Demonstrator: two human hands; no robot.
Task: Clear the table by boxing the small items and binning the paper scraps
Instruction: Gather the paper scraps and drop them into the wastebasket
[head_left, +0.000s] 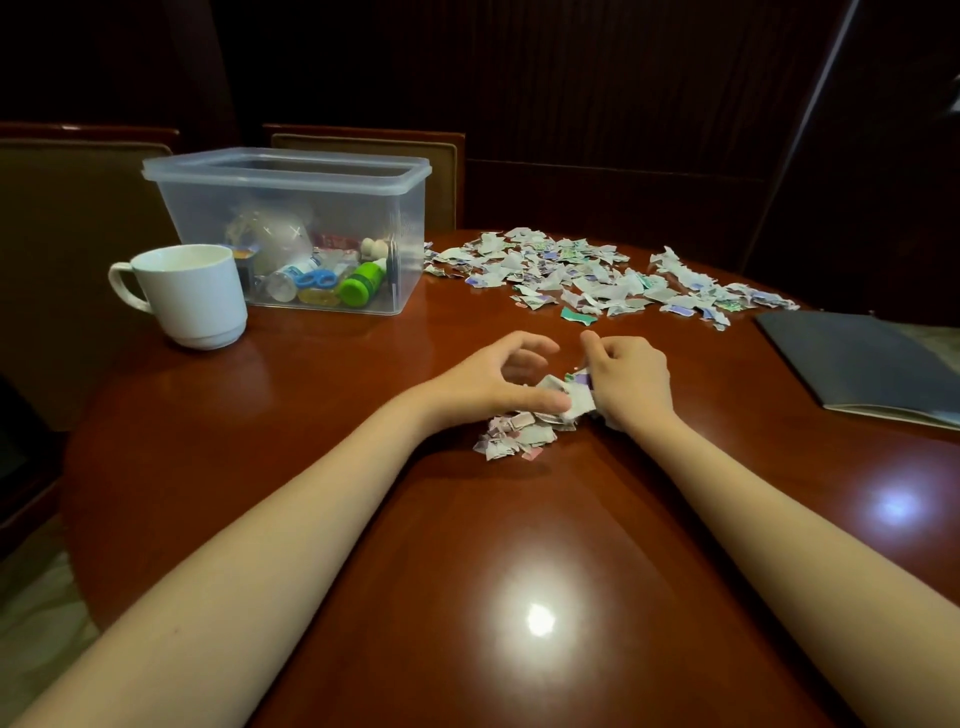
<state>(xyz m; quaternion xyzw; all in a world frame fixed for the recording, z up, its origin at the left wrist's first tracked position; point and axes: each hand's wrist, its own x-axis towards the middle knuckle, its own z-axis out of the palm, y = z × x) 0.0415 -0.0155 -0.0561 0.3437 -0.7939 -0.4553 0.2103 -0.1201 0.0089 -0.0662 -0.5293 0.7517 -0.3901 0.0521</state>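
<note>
While curled, grip (631, 382) (right) round scraps (572, 399)

Both bare forearms reach forward from the bottom corners and converge toward the middle, the left forearm (249, 551) lying low over the table (363, 415) and the right forearm (789, 525) angled in from the other side. The left grip (493, 382) is cupped, its fingers arched and spread above an open hollow, its thumb stretched out flat toward the other hand and touching a bunch of paper scraps (574, 397). The right grip (631, 387) shows its back to the camera, fingers curled in on those scraps, the forefinger bent and raised highest.
</note>
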